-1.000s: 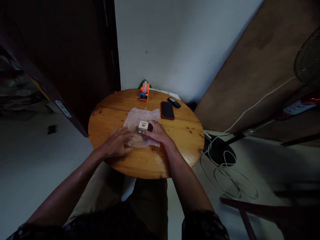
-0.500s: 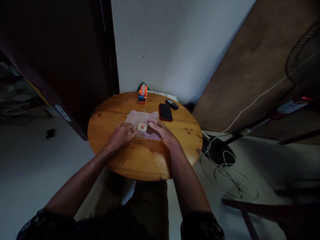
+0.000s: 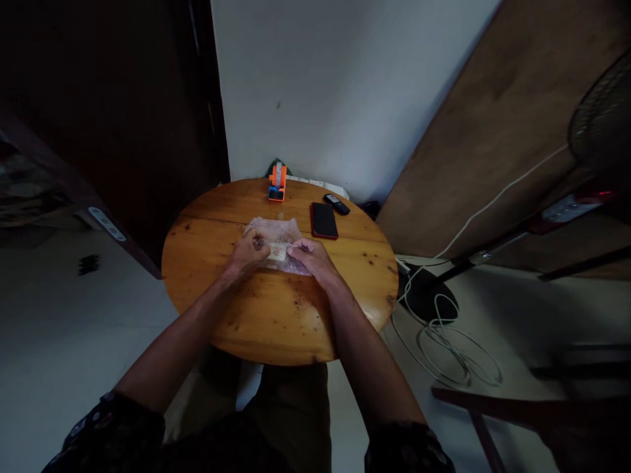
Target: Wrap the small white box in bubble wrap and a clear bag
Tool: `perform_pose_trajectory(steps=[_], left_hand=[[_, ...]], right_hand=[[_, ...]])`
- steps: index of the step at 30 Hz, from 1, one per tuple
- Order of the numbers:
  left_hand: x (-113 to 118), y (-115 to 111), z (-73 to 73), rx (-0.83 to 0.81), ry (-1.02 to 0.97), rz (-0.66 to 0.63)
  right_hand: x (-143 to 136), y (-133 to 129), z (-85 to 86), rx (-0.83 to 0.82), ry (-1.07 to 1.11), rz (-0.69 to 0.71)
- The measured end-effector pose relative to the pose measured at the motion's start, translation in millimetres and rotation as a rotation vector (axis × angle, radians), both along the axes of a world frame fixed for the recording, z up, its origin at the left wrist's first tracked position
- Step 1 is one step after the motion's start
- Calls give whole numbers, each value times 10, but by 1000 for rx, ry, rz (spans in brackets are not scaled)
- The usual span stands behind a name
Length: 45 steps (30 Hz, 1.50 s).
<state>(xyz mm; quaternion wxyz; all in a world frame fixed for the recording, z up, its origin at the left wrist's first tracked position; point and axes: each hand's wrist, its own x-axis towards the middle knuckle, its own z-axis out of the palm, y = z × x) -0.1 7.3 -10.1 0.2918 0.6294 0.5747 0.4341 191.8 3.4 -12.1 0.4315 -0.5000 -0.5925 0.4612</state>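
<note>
Blk sleeves [image 3: 409, 450] w/ pale print; dk brn trousers [image 3: 300, 407].

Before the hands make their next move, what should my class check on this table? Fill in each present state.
1. Left bare hand touching the pale, translucent bubble-wrap sheet: ok.
2. Right bare hand touching the sheet: ok.
3. Small, pale, squarish box between the hands: ok.
4. Box fully covered by the sheet: cannot tell.
5. Orange-and-blue tape dispenser standing on the round, brown wooden table: ok.
6. Black-screened, red-edged phone apart from both hands: ok.
</note>
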Motion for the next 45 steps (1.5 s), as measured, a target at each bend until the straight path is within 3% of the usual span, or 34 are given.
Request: perform_pose_trajectory(steps=[11,25,30,34,37,41,45], left_hand=[[52,24,-96,-70,-321,-80],[-11,-78,-92,-75,-270,-136],[-4,-94,-89,-59,-240,-127],[14,-95,-103,-50,-227,-134],[32,-78,-128,-46,-246,-138],[39,-69,-126,-42,-233,-131],[-56,-92,-44,-81,-205,-127]], right_hand=[[-18,-54,61,2,92,34],[27,-20,23,-162,42,40],[10,47,-42,61,-106,-16],[-4,19,39,416,-196,-33],[-28,-38,112,647,-220,100],[-82,-75,112,586,-313,309],[-107,-73,73,510,-381,318]])
